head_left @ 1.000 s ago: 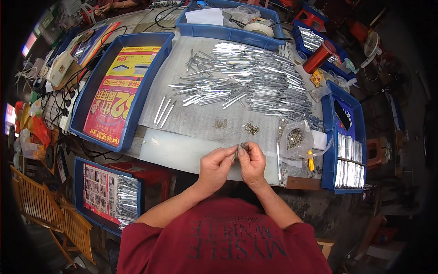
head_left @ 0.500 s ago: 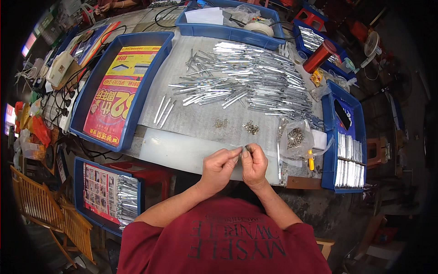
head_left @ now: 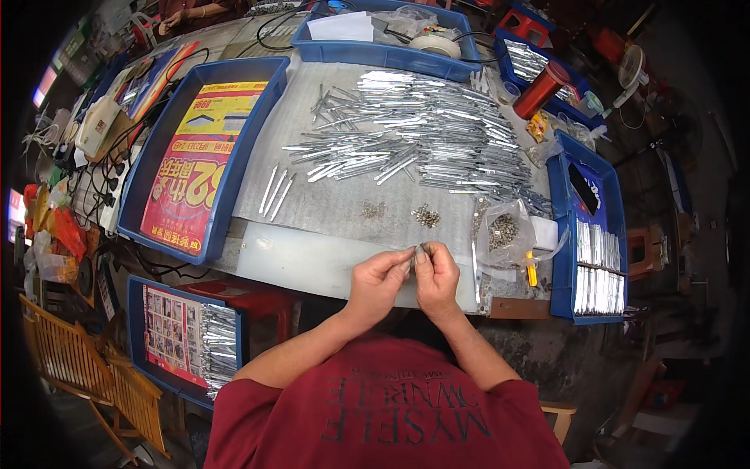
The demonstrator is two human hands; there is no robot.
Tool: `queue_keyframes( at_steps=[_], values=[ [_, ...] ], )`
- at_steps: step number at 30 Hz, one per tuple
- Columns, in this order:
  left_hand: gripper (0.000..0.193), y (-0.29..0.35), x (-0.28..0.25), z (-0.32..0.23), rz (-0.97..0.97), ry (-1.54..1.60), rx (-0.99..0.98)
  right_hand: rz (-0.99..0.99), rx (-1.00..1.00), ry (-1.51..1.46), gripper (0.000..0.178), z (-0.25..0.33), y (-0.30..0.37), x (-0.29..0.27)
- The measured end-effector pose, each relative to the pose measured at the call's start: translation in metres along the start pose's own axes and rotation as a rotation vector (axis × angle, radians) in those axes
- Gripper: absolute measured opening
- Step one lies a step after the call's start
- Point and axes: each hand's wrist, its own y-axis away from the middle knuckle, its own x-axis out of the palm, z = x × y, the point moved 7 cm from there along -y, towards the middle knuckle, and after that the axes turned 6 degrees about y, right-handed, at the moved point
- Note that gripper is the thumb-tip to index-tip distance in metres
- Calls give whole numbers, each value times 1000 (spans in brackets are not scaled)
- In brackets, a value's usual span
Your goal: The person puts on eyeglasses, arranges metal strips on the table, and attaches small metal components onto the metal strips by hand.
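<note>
My left hand [head_left: 376, 286] and my right hand [head_left: 437, 280] meet above the table's near edge, thumbs and fingertips pinched together. Whatever lies between the fingertips is too small and covered to make out. Just beyond them is a little heap of small metal pieces [head_left: 426, 216], with a thinner scatter of tiny pieces [head_left: 373, 209] to its left. A large pile of slim silvery metal strips [head_left: 461, 141] spreads over the grey table covering farther back. Three separate strips [head_left: 276, 194] lie toward the left. Right of my hands, a clear plastic bag [head_left: 506, 234] holds more small metal pieces.
A blue tray lined with a printed sheet [head_left: 209, 248] stands at left. Lower left, another blue tray [head_left: 141, 313] holds strips. Bundled strips fill part of the right blue tray [head_left: 556, 258]. A yellow-handled tool [head_left: 532, 273] and red cylinder [head_left: 542, 90] lie at right. Another person's hand [head_left: 173, 22] shows far left.
Both hands stay pinched together at nearly the same spot, with the fingers shifted only slightly. The whole view has moved a little; the strips and small heaps look unchanged.
</note>
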Motion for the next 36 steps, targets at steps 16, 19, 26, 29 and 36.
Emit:
queue_keyframes(
  at_steps=[16,19,26,29,36],
  values=[
    [19,0,3,8,25,110,-64,-27,-10,20,9,0,3,-8],
    [20,0,5,9,29,165,-131,-15,-2,-3,10,-5,4,-8],
    [22,-3,12,-18,119,-251,165,0,-44,85,10,-6,8,-16],
    [21,-6,3,-20,112,-307,266,26,109,21,11,-22,8,-20],
    [32,12,-6,-13,414,-726,360,-68,137,17,13,-40,17,-48]
  ],
)
